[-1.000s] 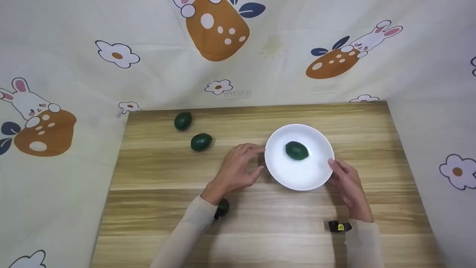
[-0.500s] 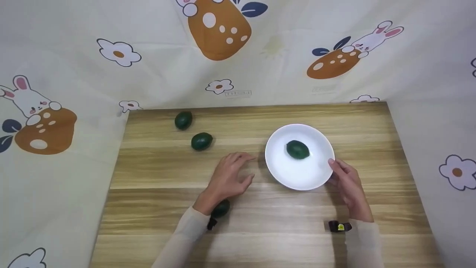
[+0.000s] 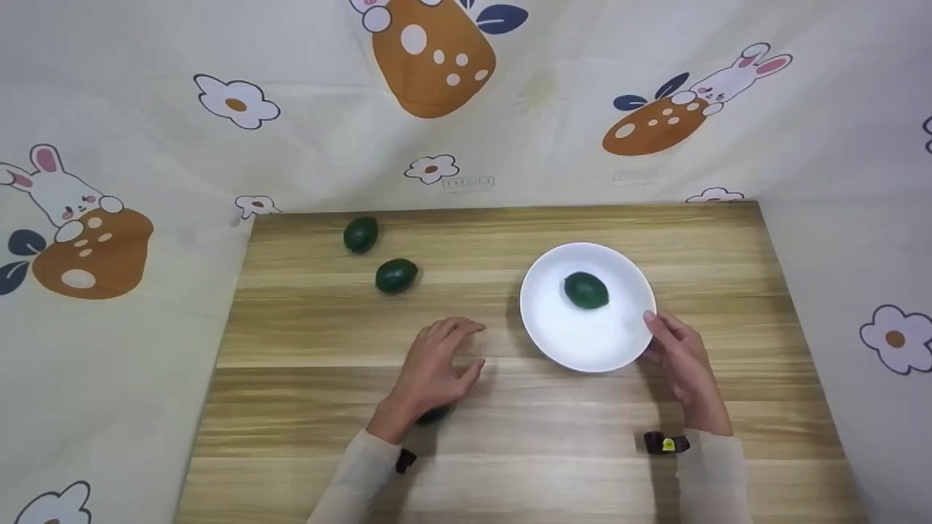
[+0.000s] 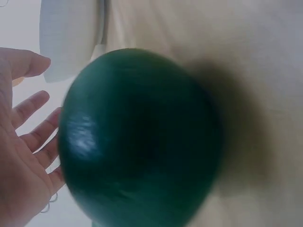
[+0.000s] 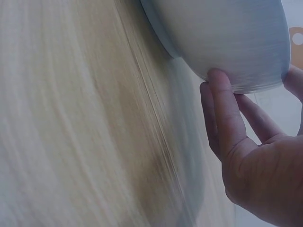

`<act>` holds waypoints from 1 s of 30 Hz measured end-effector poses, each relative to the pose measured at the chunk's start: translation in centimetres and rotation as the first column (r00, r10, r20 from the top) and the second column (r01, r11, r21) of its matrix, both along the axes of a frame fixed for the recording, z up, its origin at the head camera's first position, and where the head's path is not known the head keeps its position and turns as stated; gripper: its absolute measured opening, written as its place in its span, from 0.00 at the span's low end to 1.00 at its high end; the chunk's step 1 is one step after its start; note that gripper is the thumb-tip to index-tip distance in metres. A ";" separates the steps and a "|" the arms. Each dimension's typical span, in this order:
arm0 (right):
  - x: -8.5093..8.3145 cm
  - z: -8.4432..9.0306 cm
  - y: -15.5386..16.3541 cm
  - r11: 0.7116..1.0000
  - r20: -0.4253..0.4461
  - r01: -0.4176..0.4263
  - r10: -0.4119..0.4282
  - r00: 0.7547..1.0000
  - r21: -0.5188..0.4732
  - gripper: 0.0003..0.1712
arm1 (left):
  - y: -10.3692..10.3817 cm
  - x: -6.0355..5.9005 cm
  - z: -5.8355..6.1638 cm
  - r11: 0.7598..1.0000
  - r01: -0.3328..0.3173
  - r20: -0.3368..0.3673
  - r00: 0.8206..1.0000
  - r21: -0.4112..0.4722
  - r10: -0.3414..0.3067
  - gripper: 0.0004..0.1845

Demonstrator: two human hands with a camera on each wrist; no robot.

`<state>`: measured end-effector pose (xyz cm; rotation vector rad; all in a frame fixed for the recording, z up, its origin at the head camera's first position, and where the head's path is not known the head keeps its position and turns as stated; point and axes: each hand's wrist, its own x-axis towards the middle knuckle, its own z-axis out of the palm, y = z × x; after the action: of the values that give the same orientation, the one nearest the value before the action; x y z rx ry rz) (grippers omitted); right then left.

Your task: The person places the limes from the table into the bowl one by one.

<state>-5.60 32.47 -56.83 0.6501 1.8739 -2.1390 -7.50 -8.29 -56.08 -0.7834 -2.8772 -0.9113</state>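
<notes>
The left hand hovers low over the table, fingers spread and relaxed, gripping nothing. Right under its wrist lies a dark green avocado, mostly hidden in the head view; the left wrist view shows the fruit large and close, with the open palm beside it and not touching it.

The right hand rests against the near right rim of a white bowl — thumb on the rim, fingers along the outer wall. The right wrist view shows the fingertips pressed to the underside of the bowl's wall, the fingers fairly straight, steadying rather than clutching.

Inside the bowl, toward its far side from the right hand, sits a second avocado.

Two more lie well beyond the left hand toward the far left of the table: one nearer, another further back, close together but apart.

A small black device sits at the right wrist. A printed cloth with rabbits and flowers hangs all around the table.
</notes>
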 end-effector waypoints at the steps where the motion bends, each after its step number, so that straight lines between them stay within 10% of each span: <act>1: 0.0 0.0 0.0 1.000 0.003 0.003 -0.003 1.000 0.002 0.41 | -0.2 0.2 -0.2 1.000 -0.004 0.000 1.000 0.000 0.004 0.26; 30: 0.1 -0.1 -0.1 0.999 0.000 0.033 -0.033 0.999 -0.029 0.27 | -2.8 3.9 -2.2 0.995 -0.102 0.004 0.995 0.012 0.102 0.25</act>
<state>-5.49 32.41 -56.93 0.6788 1.8418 -2.1827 -3.65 -11.09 -58.25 -0.6275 -2.8807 -0.9181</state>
